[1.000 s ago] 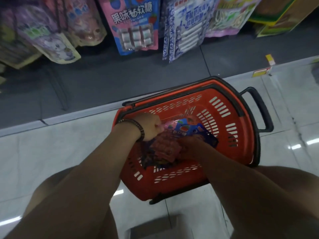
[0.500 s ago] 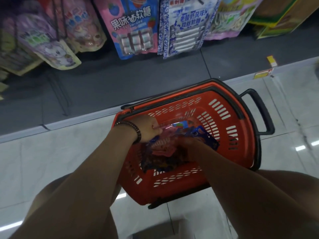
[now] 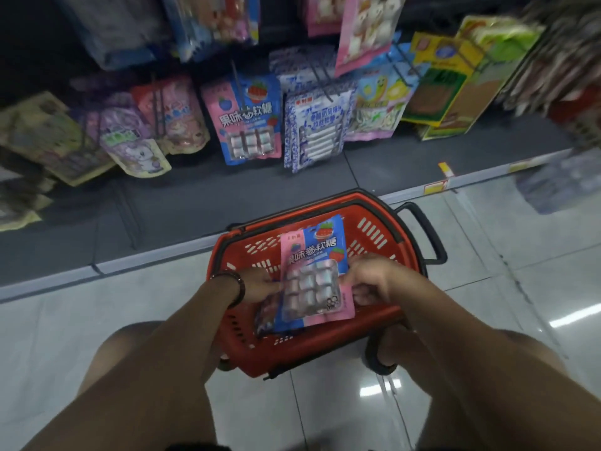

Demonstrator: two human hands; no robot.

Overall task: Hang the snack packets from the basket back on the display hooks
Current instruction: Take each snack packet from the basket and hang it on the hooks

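pinching the left edge of the pink-and-blue packet point(image 3: 313, 275), the left hand point(image 3: 260, 284), a dark beaded bracelet point(image 3: 239, 288) on its wrist, has thumb and fingers closed on the wrapper. the packet sits between the two hands, face up above the red basket point(image 3: 374, 229). its print reads 果味 and 软糖, with a character between them i can't quite make out, and a clear window below shows rows of wrapped sweets. under the left hand more packets point(image 3: 266, 320) lie in the basket. the right hand point(image 3: 370, 281) grips the packet's right edge, fingers curled round it. well beyond the hands, a matching packet point(image 3: 247, 122) with the same writing hangs from a display hook point(image 3: 236, 80), a blue-and-white patterned packet point(image 3: 317, 128) just to its right. half a second ago both hands were down among the packets in the basket and this one lay partly buried. now it is raised clear and faces the camera, and more of the hanging rows shows.
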